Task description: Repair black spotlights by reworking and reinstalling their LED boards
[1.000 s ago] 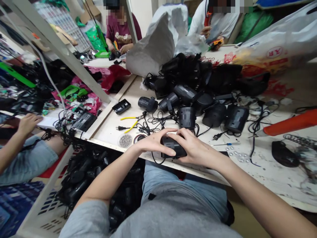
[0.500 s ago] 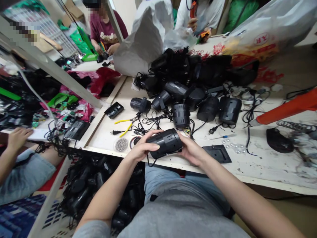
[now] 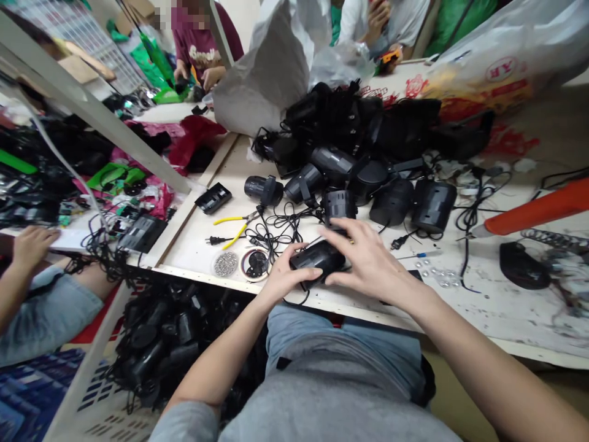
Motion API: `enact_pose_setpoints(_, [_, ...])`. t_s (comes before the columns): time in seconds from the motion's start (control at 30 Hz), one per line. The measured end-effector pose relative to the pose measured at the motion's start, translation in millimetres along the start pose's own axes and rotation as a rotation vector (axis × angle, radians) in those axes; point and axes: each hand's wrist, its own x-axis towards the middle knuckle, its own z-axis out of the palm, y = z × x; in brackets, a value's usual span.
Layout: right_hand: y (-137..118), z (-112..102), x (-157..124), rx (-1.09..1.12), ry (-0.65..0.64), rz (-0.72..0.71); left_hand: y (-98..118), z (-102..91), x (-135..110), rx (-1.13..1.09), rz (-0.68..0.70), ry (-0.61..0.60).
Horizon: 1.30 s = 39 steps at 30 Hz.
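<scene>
A black cylindrical housing (image 3: 317,261) lies tilted between my two hands, just above the table's front edge, a cord hanging from its underside. My left hand (image 3: 288,276) grips its left end, thumb across the near side. My right hand (image 3: 372,264) is curved around its right end, fingers spread over the top and thumb at the lower edge; part of that end is hidden. Nearby on the left are a dish of small screws (image 3: 225,264), a round container of black parts (image 3: 256,264) and yellow-handled pliers (image 3: 234,226).
Several black cylindrical housings (image 3: 435,205) and tangled cords are piled behind my hands. An orange tool (image 3: 538,205) reaches in from the right, near small clear lenses (image 3: 446,276). Below the table's left side stands a crate of black parts (image 3: 161,344). Co-workers sit at left and across.
My right hand has lifted from beneath the housing's right end to over its top, fingers spreading. The housing has turned and shifted slightly right, and the round container of black parts is uncovered.
</scene>
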Motion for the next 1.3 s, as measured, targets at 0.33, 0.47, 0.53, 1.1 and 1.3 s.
enact_pose_setpoints(0.33, [6, 8, 18, -0.061, -0.296, -0.192, -23, -2.5, -11, 0.271, 0.323, -0.001])
enact_pose_setpoints(0.47, [8, -13, 20, 0.017, -0.209, -0.159, -38, 2.6, -15, 0.370, 0.402, 0.064])
enact_pose_setpoints(0.53, [16, -31, 18, 0.013, -0.087, -0.131, -41, 6.3, -16, 0.398, 0.402, 0.096])
enact_pose_setpoints(1.1, [39, -8, -49, -0.269, 0.299, 0.060, -36, -5.8, -23, 0.386, 0.429, 0.056])
enact_pose_setpoints(1.3, [-19, 63, -45, -0.021, 0.286, 0.123, -35, 2.4, -25, 0.466, 0.564, 0.110])
